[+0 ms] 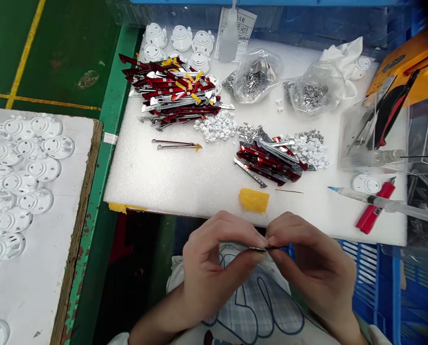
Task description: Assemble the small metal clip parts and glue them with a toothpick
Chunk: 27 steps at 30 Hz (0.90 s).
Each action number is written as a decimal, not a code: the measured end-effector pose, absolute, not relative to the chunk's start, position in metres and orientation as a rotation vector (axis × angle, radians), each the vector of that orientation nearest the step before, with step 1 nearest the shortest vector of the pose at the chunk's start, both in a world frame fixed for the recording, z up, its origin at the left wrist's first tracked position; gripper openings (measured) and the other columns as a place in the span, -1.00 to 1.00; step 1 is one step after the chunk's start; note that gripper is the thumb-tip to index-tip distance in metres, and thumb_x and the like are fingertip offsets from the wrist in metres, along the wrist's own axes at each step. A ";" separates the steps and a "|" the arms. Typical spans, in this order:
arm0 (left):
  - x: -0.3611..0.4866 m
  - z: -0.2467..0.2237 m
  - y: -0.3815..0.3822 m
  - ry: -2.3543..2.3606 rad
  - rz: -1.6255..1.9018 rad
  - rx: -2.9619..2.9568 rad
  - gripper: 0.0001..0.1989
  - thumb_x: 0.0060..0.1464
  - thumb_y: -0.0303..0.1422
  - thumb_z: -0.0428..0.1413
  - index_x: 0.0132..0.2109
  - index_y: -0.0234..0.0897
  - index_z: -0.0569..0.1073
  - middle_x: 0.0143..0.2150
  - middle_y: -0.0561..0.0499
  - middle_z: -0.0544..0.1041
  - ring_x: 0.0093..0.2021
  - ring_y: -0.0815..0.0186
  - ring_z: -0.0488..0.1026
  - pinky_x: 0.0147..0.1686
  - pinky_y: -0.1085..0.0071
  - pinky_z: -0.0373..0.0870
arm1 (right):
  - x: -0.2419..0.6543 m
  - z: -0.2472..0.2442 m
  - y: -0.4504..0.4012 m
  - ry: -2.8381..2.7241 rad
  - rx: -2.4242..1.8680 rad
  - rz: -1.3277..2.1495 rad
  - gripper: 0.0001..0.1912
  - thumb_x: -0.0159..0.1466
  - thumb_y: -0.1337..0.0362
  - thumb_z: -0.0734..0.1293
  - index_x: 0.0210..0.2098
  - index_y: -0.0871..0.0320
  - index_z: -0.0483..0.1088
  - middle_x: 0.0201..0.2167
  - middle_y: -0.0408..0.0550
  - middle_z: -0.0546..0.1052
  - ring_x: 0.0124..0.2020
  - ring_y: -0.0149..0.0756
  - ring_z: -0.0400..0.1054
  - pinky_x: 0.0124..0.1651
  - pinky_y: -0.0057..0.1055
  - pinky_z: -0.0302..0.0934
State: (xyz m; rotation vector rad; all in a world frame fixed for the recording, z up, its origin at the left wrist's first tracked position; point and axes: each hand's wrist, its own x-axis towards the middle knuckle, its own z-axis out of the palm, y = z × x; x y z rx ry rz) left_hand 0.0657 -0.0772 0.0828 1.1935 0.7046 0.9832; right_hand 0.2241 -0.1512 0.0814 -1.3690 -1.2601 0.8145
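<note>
Just off the front edge of the white foam board (170,182), my left hand (217,263) and my right hand (310,268) meet fingertip to fingertip. Both pinch a thin dark strip (257,248), mostly hidden by the fingers; it resembles the slim metal pieces on the board. Beyond the hands lies a heap of red and silver strips (271,155), beside small white plastic parts (314,151) and tiny metal bits (248,132). A yellow tape piece (254,200) is nearest the fingers, with a thin brown stick (289,191) to its right.
A larger pile of red and silver strips (174,88) sits back left near white round housings (181,38). Bags of metal parts (259,76) stand behind. At right are a syringe (389,203), a red knife (375,206) and a clear box (357,139). More housings (43,170) cover the left board.
</note>
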 end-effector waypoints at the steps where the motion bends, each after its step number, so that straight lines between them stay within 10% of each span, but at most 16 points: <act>1: 0.066 0.083 -0.077 0.717 0.985 1.201 -0.93 0.34 -0.30 0.30 -0.18 -0.14 0.66 -0.28 0.02 0.71 -0.26 0.31 0.64 -0.21 0.42 0.60 | 0.224 0.082 -0.151 -1.255 -1.369 0.815 -0.79 0.34 0.51 0.41 -0.13 0.09 0.52 -0.33 -0.11 0.58 -0.30 -0.28 0.49 -0.26 -0.35 0.42; 19: 0.065 0.074 -0.069 0.741 1.115 1.470 -0.96 0.32 -0.38 0.32 -0.17 -0.21 0.68 -0.29 0.02 0.77 -0.35 0.33 0.67 -0.27 0.38 0.55 | 0.231 0.083 -0.151 -1.525 -1.433 0.378 -0.60 0.24 0.66 0.40 -0.04 0.15 0.52 -0.26 -0.04 0.62 -0.24 -0.25 0.52 -0.23 -0.30 0.45; 27: 0.058 0.068 -0.065 0.715 1.025 1.572 -0.90 0.23 -0.51 0.36 -0.20 -0.22 0.63 -0.31 0.03 0.71 -0.31 0.32 0.64 -0.26 0.44 0.60 | 0.230 0.080 -0.149 -1.012 -1.287 0.842 -0.79 0.32 0.52 0.44 -0.17 0.07 0.54 -0.36 -0.13 0.56 -0.30 -0.28 0.42 -0.24 -0.33 0.36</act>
